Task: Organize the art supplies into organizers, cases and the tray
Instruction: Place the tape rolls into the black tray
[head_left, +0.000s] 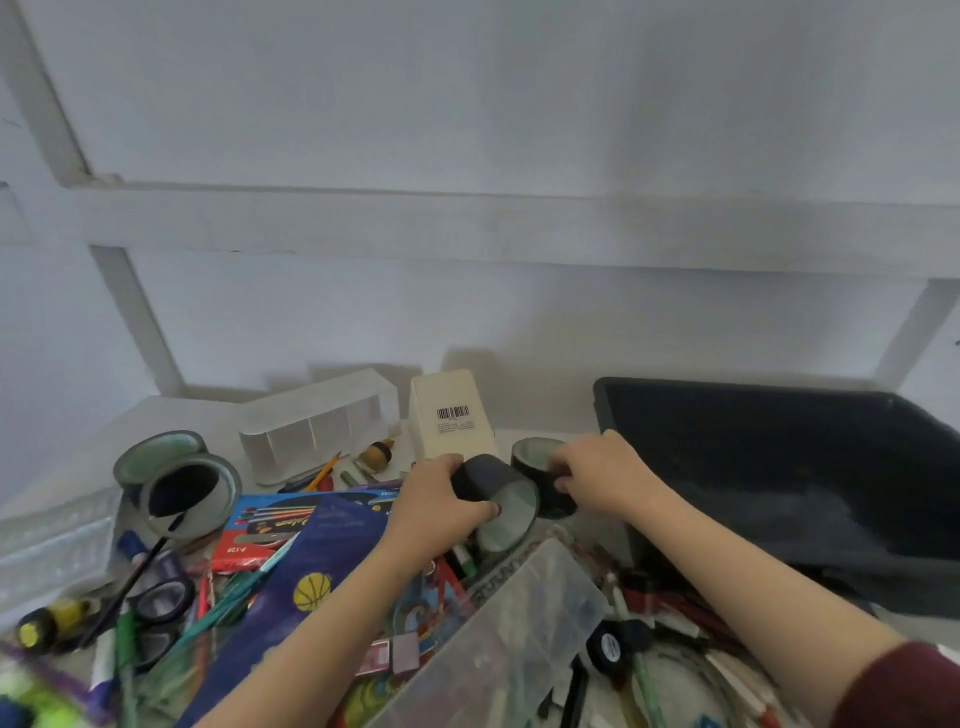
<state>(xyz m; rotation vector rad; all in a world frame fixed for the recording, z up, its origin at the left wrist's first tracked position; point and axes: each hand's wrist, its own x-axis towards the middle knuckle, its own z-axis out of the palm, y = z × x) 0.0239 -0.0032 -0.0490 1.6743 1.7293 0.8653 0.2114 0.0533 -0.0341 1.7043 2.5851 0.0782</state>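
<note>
One wide-angle camera on the person's head looks forward and down at the table (150, 415) from close by. The wall (467, 130) fills the upper half; the left hand (436, 499) and right hand (597, 473) lie low in the middle.

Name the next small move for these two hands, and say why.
Probably swing the right hand to the right and set its black tape roll down in the dark tray. Both hands grip rolls, the left hand holding a second tape roll, and the tray lies right beside the right hand with bare floor showing.
</note>
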